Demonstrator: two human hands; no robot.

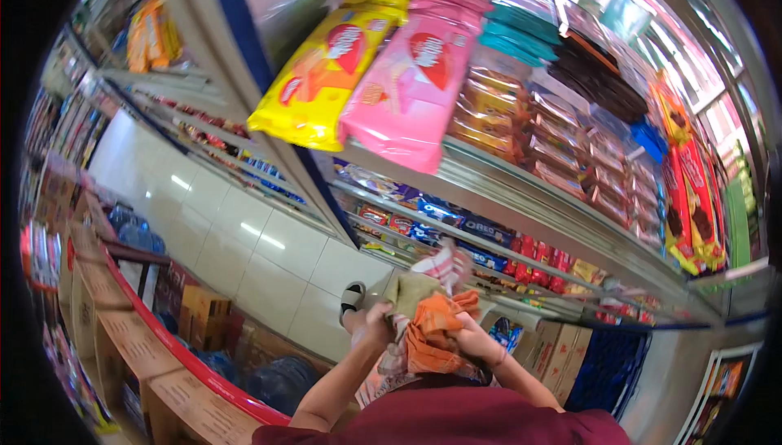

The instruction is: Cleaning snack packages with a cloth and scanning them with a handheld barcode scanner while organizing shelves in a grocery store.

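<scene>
Both hands hold a bunch of cloths in front of my body. My left hand [379, 324] grips the side with an olive-green cloth [410, 293] and a striped white cloth. Closed on the other side, my right hand [479, 340] holds an orange cloth [435, 329]. A white cloth with red stripes [443, 268] sticks up beyond them, blurred, near the lower shelves. Above the hands, yellow wafer packs [333, 72] and pink wafer packs [415, 78] lie on a glass shelf and overhang its edge.
Lower shelves hold blue Oreo packs [482, 228] and red packets [537, 259]. Cardboard boxes [553, 356] stand low at the right. On the left are a red-edged counter [159, 329], large blue water bottles [281, 381] and a tiled floor [263, 262]. A sandalled foot [352, 298] shows below the shelves.
</scene>
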